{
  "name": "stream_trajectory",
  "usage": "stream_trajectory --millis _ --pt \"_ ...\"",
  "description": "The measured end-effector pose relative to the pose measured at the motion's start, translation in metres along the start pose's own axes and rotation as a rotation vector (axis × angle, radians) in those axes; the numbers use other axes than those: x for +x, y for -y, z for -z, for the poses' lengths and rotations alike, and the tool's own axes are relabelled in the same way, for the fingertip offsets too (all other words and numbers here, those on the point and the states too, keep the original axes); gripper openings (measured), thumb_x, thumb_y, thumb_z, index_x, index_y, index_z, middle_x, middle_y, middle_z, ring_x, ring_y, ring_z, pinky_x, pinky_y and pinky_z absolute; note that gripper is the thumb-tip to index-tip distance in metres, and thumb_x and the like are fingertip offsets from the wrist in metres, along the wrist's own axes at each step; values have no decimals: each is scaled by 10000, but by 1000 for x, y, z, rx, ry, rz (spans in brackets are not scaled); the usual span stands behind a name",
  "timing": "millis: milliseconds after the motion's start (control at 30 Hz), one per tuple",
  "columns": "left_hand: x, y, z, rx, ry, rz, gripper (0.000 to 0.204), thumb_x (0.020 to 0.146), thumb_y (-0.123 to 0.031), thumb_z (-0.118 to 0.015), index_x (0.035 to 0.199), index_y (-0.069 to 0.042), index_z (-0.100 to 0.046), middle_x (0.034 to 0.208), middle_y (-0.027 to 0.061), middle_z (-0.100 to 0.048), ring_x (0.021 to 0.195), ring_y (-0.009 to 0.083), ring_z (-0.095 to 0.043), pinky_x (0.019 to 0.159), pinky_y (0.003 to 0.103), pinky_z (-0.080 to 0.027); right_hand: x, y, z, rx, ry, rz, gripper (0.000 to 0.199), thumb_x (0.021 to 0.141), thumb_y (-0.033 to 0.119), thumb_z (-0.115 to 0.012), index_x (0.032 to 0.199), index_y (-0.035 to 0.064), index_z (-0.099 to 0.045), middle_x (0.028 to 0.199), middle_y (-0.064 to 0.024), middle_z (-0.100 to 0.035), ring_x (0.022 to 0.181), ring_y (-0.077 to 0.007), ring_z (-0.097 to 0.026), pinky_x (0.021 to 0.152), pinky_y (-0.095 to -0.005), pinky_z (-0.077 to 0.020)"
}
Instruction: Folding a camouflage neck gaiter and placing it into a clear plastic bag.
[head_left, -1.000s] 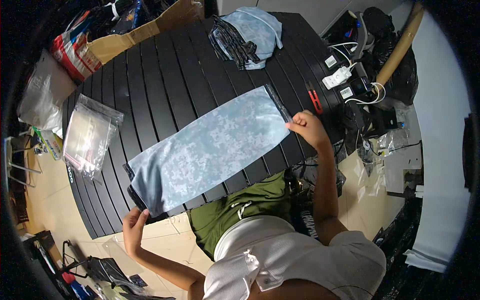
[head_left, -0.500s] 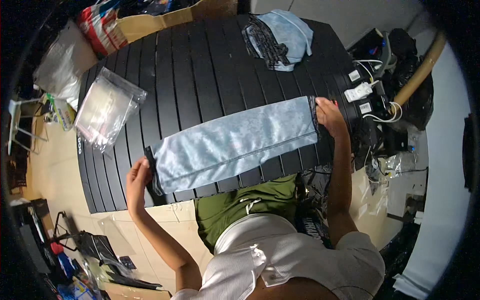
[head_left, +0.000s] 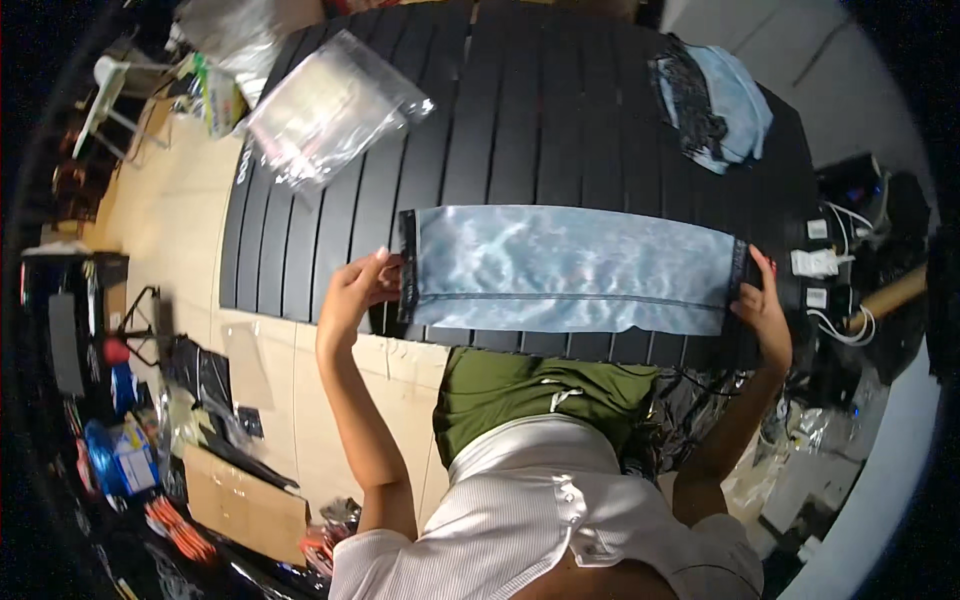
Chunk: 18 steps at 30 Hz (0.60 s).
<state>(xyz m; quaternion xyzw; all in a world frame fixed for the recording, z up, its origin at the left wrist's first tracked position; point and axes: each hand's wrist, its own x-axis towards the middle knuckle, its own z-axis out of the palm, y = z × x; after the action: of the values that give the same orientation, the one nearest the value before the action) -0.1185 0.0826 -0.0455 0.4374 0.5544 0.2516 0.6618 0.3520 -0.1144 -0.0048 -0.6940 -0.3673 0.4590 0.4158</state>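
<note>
Pale tiles (head_left: 185, 215) lie left of the black slatted tabletop (head_left: 567, 140), where I see both hands (head_left: 350, 298) (head_left: 766, 312) grasping the blue cloth (head_left: 572, 268) by its dark left and right ends.

Head-worn and wide, this fisheye looks steeply down from close above! The black table (head_left: 560, 120) spreads across the far side, the white shirt (head_left: 515, 490) looms near.

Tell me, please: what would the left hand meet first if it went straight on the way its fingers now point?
Probably the black band on the left end of the blue fabric; the left hand points rightward at it and appears to reach its edge, though contact is unclear.
</note>
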Motion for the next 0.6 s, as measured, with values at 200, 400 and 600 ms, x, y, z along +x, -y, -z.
stream_trajectory --millis 200,400,600 --pt "-6 9 5 -3 86 22 311 806 -175 -615 1040 24 -567 789 -1 -579 714 67 -537 677 212 -466 -2 -34 23 25 45 23 330 738 26 -585 1050 32 -478 692 69 -380 619 -15 -348 545 -163 -272" --pt "-14 6 4 -21 131 -9 263 785 -95 -621 1027 -4 -574 784 -32 -595 674 36 -513 643 187 -428 2 -35 24 -52 44 -57 82 754 7 -578 833 3 -558 670 56 -473 592 -8 -400 557 -143 -295" --pt "-10 14 4 -38 127 -90 295 794 -100 -612 1062 8 -550 797 -32 -580 690 35 -499 628 178 -401 -2 -38 34 1 71 9 143 800 64 -585 920 -13 -564 650 36 -505 557 -6 -438 496 -165 -333"
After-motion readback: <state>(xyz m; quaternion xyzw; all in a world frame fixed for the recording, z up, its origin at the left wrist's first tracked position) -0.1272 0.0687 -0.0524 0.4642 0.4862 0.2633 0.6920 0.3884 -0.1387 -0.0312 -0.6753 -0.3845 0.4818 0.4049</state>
